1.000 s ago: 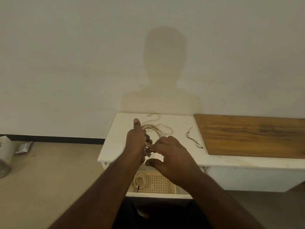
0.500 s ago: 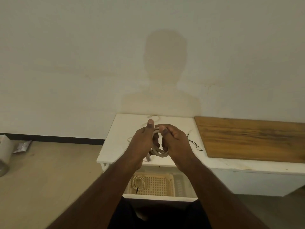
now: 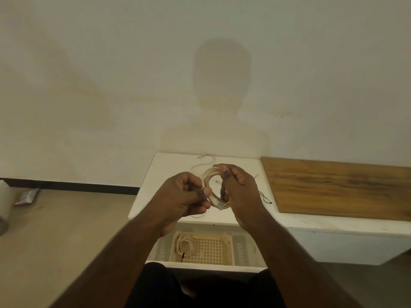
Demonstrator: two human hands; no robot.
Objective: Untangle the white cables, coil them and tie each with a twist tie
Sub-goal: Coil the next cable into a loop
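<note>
Both hands hold one coil of white cable (image 3: 209, 177) above the white table (image 3: 153, 185). My left hand (image 3: 185, 196) pinches the coil's left and lower side between thumb and fingers. My right hand (image 3: 239, 192) grips its top and right side. A loose tail of the cable (image 3: 205, 160) trails over the table toward the wall. A black twist tie (image 3: 265, 197) lies on the table just right of my right hand. A second white coil (image 3: 185, 245), bound with a black tie, rests in the basket below.
A wooden board (image 3: 338, 187) covers the table's right part. A cream plastic basket (image 3: 213, 250) sits on the lower shelf under the table's front edge. A white cylinder (image 3: 5, 207) and a small packet (image 3: 26, 196) lie on the floor at left.
The coil was lifted off the table and turned upright between both hands. My right hand moved from over the coil to its top and right side; my left hand shifted to pinch its lower left.
</note>
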